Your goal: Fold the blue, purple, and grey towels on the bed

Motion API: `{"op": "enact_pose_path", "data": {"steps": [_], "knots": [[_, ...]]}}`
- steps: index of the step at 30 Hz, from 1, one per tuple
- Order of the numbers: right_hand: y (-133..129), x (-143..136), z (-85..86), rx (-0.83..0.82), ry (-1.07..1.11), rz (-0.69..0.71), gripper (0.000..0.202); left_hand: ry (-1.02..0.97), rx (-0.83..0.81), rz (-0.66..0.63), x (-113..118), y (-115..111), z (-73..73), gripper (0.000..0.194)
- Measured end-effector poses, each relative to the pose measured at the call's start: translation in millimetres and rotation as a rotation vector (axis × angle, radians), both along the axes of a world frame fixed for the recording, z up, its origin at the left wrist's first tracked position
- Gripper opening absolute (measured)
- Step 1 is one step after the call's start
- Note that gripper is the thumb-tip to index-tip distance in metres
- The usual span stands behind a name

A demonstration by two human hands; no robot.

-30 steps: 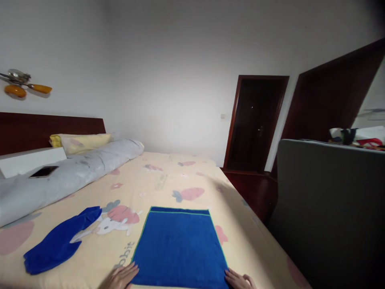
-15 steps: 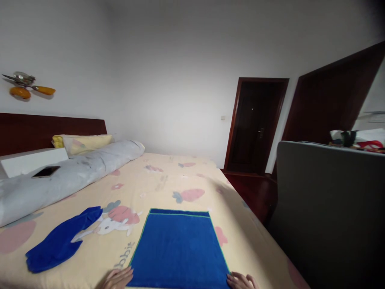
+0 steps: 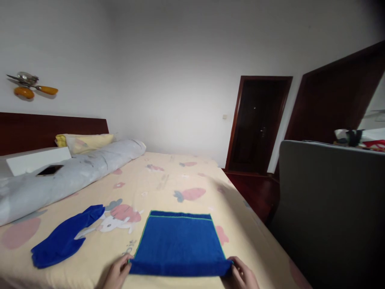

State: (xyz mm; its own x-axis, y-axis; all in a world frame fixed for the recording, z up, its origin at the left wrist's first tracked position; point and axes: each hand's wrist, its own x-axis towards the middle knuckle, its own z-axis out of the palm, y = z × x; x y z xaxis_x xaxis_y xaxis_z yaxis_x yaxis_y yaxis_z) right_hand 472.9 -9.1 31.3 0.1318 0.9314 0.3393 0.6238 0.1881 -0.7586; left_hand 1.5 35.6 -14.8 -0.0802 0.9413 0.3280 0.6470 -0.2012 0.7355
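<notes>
A blue towel (image 3: 181, 237) with green edging lies on the bed in front of me, its near edge lifted and turned over in a band. My left hand (image 3: 118, 271) pinches the left corner of that band. At the right corner, my right hand (image 3: 242, 273) grips the towel between thumb and fingers. To the left, apart from both hands, a crumpled darker blue cloth (image 3: 64, 241) lies on the sheet.
The bed (image 3: 168, 176) has a cream sheet with carrot and rabbit prints. A long grey bolster (image 3: 99, 160) carries a phone (image 3: 50, 170), beside a white box (image 3: 39, 160) and a yellow pillow (image 3: 87, 142). A dark grey panel (image 3: 327, 208) stands at right; beyond is a door (image 3: 258, 128).
The towel's near edge has been raised and folded away from me, so the towel looks shorter. Both hands have moved from lying at its near corners to gripping them. The view shifted slightly.
</notes>
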Motion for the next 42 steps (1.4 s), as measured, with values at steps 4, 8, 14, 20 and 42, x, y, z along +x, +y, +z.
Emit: {"op": "enact_pose_path", "data": {"steps": [4,8,14,20,42], "knots": [[10.5,-5.3,-7.7,0.023,-0.141,-0.072,0.034,0.16,0.062,0.166,8.5,15.1,-19.5,0.035],[15.2,2.1,-30.5,0.059,-0.402,-0.108,0.02,0.495,0.095,0.2,16.1,16.1,-34.2,0.033],[17.6,13.4,-49.9,0.071,-0.641,-0.14,0.019,0.721,0.096,0.302,31.4,-0.4,-23.8,0.04],[23.1,-5.5,-65.8,0.343,-0.698,-0.249,0.034,0.735,0.289,0.309,55.1,-4.3,-13.6,0.043],[6.0,14.1,-61.9,0.058,-0.712,0.213,0.054,0.765,-0.165,-0.236,15.2,-16.0,6.4,0.059]]}}
